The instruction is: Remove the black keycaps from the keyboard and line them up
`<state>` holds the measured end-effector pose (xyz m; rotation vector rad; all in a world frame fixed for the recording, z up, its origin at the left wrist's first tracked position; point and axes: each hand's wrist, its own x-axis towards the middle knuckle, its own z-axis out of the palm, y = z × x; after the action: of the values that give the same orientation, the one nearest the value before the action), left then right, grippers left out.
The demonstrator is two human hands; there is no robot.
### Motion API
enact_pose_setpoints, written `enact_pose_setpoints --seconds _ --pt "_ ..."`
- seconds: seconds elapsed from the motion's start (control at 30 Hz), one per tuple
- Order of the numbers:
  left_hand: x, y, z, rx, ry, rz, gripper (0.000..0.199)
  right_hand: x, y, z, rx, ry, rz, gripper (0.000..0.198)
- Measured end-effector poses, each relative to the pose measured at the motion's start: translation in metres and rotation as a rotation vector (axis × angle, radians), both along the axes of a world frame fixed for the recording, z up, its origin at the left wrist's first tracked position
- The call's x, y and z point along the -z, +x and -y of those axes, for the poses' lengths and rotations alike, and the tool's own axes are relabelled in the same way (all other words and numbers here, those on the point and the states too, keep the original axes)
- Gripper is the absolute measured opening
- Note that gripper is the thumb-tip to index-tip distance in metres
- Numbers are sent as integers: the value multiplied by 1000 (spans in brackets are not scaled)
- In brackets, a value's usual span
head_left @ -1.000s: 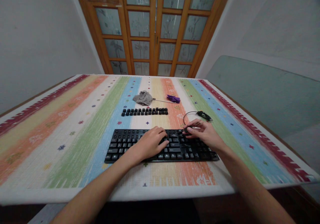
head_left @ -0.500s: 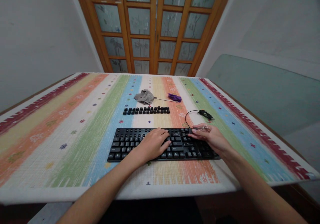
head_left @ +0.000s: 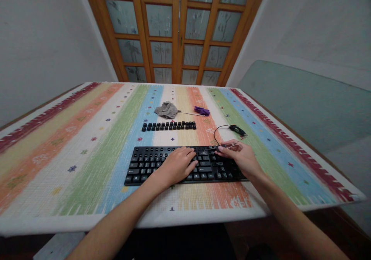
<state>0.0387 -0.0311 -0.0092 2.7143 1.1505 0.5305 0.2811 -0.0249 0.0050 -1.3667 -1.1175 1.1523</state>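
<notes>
A black keyboard lies across the near part of the table. My left hand rests flat over its middle, fingers stretched out on the keys. At the keyboard's upper right, my right hand is closed on a keycap puller, which has a dark body and thin wire loops. The loops reach left, low over the keys by the top row; whether they grip a key cannot be made out. Behind the keyboard, loose black keycaps stand in two rows.
A crumpled grey cloth lies beyond the keycaps, near a thin rod and a purple bundle. The bundled black cable sits behind my right hand. A striped cloth covers the table; glazed wooden doors stand behind.
My right hand has shifted slightly left with the keycap puller, its wire loops now farther over the keys. My left hand stays in place. The view has tilted slightly.
</notes>
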Motion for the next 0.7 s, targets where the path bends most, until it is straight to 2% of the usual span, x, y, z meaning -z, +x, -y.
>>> enact_pose_setpoints --seconds 0.43,0.7 --pt "-1 1 -1 -5 5 2 22 -14 -11 -4 -170 193 321 35" --pt "0 0 -1 0 1 8 23 -12 -4 -10 -197 164 259 40"
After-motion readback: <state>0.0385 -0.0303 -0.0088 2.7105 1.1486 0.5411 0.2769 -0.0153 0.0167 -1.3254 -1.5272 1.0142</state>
